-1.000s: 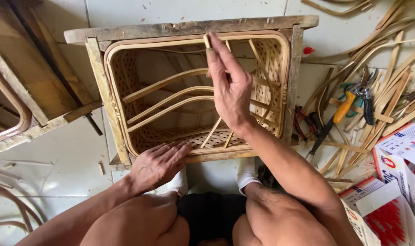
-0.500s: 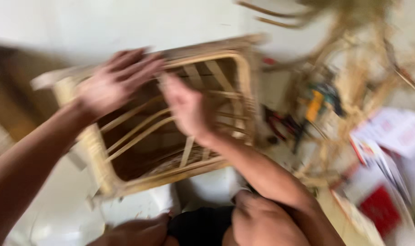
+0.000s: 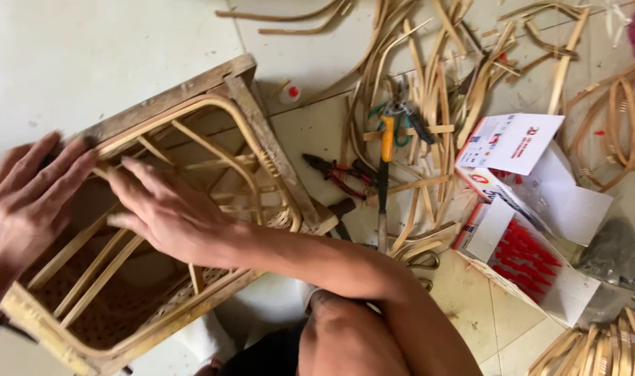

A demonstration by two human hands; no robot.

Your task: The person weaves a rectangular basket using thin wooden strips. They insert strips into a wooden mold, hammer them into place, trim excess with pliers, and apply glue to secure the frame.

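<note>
Rattan strips (image 3: pixel 429 104) and pliers (image 3: pixel 342 174) rightward

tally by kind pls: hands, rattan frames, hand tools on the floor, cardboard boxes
Hands: 2, left hand and right hand, both on the frame
Rattan frames: 1, rattan frame
Hand tools: 3, red-handled pliers, yellow-handled tool, green-handled cutters
Cardboard boxes: 2, folded box, red-printed box
Total: 8

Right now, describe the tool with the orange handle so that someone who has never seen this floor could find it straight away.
Start at the rattan frame under the left hand and right hand, then look right to the heap of cane strips on the tiled floor. The orange-handled tool lies there lengthwise, left of the white cardboard boxes. The pliers beside it have dark red grips; only this one is bright orange.
</note>
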